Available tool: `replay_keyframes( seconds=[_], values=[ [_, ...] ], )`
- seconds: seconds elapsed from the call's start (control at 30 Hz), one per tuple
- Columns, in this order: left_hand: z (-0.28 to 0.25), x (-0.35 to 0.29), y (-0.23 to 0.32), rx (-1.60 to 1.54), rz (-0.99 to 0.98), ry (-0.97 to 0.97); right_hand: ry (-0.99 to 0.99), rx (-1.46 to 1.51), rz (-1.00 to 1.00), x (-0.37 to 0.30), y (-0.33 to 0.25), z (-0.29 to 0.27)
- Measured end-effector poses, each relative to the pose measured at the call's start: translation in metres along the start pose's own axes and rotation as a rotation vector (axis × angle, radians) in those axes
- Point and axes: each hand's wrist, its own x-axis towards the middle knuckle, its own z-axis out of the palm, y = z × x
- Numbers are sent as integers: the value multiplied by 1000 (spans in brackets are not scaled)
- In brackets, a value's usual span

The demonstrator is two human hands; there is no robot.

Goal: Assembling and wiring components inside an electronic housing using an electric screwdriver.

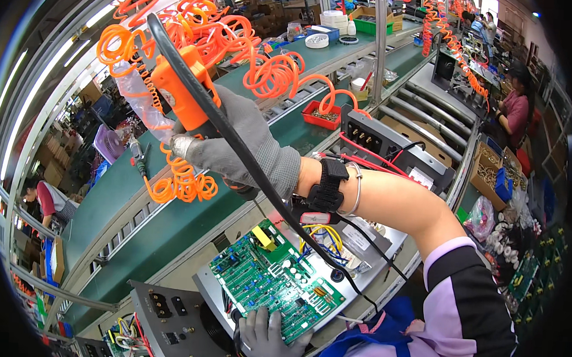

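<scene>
My right hand [237,142], in a grey glove, is wrapped round an orange and black electric screwdriver [183,90], raised above the work. Its thick black cable [237,145] runs in front of the hand and down past the wrist. Below lies a green circuit board [276,272] with a yellow transformer, on a grey metal chassis [213,289]. My left hand [269,341], also gloved, rests on the board's near edge with its fingers stretched out. Yellow and blue wires [325,236] loop beside the board's far right corner. The screwdriver's working end is mostly hidden by the right hand.
Orange coiled air hoses [271,74] hang over the green conveyor belt [101,235]. Beyond the board are a red parts bin [321,115], another metal chassis [388,141] and rollers [436,121]. A dark panel [174,325] stands at the near left. Other people sit at both sides.
</scene>
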Motion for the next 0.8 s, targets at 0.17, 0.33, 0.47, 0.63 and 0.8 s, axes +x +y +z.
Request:
replay_keyframes(
  seconds=[0.17, 0.33, 0.47, 0.63, 0.8],
  values=[
    [10, 3, -3, 50, 68, 15, -96, -25, -45, -10, -6, 4],
    [-2, 1, -1, -1, 6, -18, -145, 129, -112, -20, -6, 16],
    [-2, 0, -2, -2, 12, -15, -154, -48, -211, -24, -5, 22],
    [0, -1, -2, -9, 23, -1, -188, -81, -203, -26, -8, 20],
    [0, -1, -2, 0, 20, -3, -159, -113, -198, -25, -10, 23]
  ],
)
